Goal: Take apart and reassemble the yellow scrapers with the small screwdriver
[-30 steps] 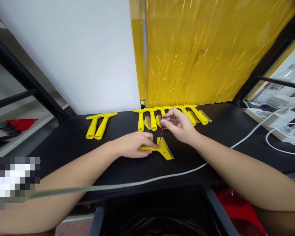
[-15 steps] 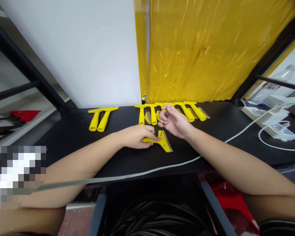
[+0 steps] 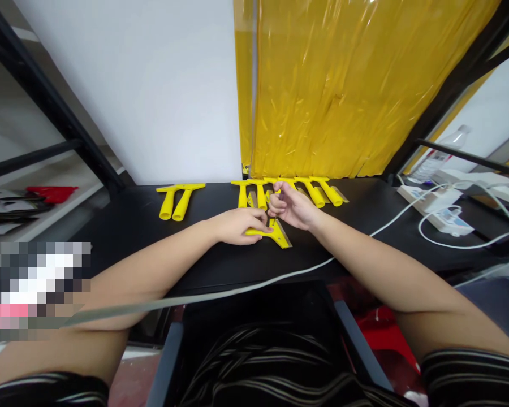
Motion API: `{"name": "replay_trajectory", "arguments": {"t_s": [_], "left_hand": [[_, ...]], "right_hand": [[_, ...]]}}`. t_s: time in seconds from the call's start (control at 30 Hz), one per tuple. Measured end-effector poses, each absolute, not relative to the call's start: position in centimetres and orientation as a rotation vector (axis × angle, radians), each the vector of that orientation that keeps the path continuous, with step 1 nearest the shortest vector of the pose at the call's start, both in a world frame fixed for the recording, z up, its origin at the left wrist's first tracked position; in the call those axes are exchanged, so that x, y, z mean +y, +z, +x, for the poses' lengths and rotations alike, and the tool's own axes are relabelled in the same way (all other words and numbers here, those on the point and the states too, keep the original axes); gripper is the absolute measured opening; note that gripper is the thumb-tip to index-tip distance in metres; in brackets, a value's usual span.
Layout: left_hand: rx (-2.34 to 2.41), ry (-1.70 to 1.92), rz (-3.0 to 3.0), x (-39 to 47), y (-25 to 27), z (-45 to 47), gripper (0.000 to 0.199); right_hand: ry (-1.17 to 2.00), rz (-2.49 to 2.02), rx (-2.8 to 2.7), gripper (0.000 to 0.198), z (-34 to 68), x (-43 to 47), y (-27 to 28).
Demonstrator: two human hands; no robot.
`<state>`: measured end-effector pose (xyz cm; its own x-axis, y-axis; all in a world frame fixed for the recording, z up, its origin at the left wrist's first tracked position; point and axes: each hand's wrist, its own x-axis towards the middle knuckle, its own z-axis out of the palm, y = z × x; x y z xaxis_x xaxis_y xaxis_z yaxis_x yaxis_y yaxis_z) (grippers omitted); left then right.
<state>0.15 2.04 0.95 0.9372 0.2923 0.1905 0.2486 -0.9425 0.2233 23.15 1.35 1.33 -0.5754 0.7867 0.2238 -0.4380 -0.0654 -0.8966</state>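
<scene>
Yellow plastic scraper (image 3: 279, 235) with a metal blade edge is lying flat on the black desk (image 3: 220, 265); left hand (image 3: 240, 226) is pinching its handle, probably bracing it against turning. Right hand (image 3: 296, 209) is curling over a thin dark metal shaft (image 3: 274, 222) above the scraper's head, likely steadying it; grip partly hidden. Yellow T-shaped plastic scrapers (image 3: 262, 196) are sitting beyond that scraper, two (image 3: 182, 203) further left, seemingly parked out of the way.

Scraper (image 3: 279, 235): yellow, T-shaped; lies on the black tabletop (image 3: 220, 265), mostly hidden handle pointing left, head to the right, metal blade (image 3: 285, 234) fitted along the head's right edge. Screwdriver (image 3: 274, 221): thin dark shaft, near upright, reaching down to the far part of the scraper's head; grip hidden.
</scene>
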Motion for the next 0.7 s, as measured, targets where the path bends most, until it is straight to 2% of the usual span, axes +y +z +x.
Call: {"name": "replay_trajectory", "arguments": {"t_s": [0.2,0.33,0.47,0.7], "left_hand": [[0.363,0.414,2.935,2.05,0.76,0.27,0.035],[0.368,0.386,2.959,2.19,0.61,0.55,0.036],[0.336,0.386,2.981,2.32,0.52,0.71,0.034],[0.396,0.332,2.995,2.23,0.63,0.65,0.035]], "right_hand": [[1.660,-0.453,-1.318,0.046,22.70,1.41,1.38],[1.692,-0.486,-1.358,0.048,22.65,1.71,1.36],[1.706,-0.419,-1.324,0.042,22.70,1.41,1.24],[1.507,-0.432,-1.291,0.048,22.32,1.51,1.32]]}}
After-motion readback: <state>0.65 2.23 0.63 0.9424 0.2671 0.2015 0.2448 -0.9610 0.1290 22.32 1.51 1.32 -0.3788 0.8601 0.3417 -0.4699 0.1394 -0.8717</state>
